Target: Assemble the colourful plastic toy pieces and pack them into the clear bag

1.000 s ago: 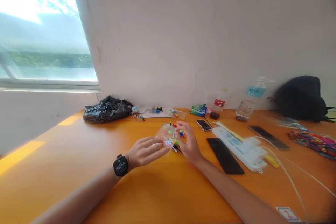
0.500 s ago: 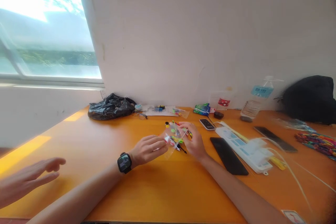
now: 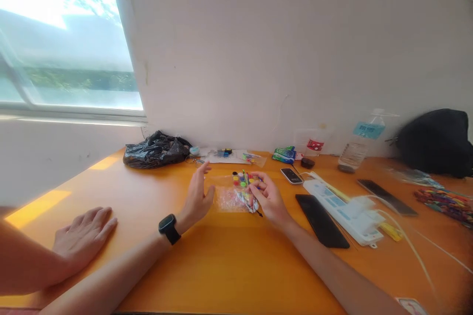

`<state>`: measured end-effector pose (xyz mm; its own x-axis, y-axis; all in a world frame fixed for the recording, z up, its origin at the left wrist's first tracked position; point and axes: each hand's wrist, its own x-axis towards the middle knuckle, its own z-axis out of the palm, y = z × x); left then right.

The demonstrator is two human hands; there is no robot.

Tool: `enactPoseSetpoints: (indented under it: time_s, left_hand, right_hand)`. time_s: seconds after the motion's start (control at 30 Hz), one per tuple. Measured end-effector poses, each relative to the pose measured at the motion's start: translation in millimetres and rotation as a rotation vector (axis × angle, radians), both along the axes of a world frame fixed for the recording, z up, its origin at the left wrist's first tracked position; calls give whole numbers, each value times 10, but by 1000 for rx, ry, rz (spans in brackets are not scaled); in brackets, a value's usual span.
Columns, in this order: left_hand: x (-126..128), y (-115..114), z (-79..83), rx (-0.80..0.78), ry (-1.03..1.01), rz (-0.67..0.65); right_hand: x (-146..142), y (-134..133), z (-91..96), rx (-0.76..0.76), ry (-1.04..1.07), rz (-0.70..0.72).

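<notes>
A clear plastic bag (image 3: 226, 201) lies between my hands on the orange tabletop. My left hand (image 3: 195, 196), with a black smartwatch on the wrist, is raised beside the bag's left side, thumb and fingers apart and nothing in them. Over the bag's right side, my right hand (image 3: 269, 198) has its thumb and fingertips pinched together; what they hold is too small to make out. Small round coloured pieces (image 3: 243, 184), including red, yellow and green ones, lie just left of the right fingertips. A black arrow-shaped piece (image 3: 259, 214) pokes out below that hand.
Another person's hand (image 3: 86, 236) lies flat at the left. To the right are a black phone (image 3: 321, 220), a white power strip (image 3: 338, 209) with cables, and a water bottle (image 3: 354, 150). A black plastic bag (image 3: 157, 149) and a white sheet (image 3: 210, 157) are along the wall.
My left hand has come off the clear bag and opened, moving left. The bag now lies flatter. My right fingers have closed into a pinch. The other person's hand has come down onto the table.
</notes>
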<state>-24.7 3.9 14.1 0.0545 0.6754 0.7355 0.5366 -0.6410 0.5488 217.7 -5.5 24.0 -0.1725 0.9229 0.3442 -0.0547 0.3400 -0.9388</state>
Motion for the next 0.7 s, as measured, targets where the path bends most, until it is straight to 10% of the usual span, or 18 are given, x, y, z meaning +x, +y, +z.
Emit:
enactPoseSetpoints:
  time_s: [0.23, 0.7]
  left_hand:
    - [98, -223, 127, 71, 500, -198]
    - [152, -328, 99, -80, 517, -420]
  right_hand:
    - [-86, -62, -106, -37, 27, 152]
    - [-118, -104, -136, -120, -27, 228]
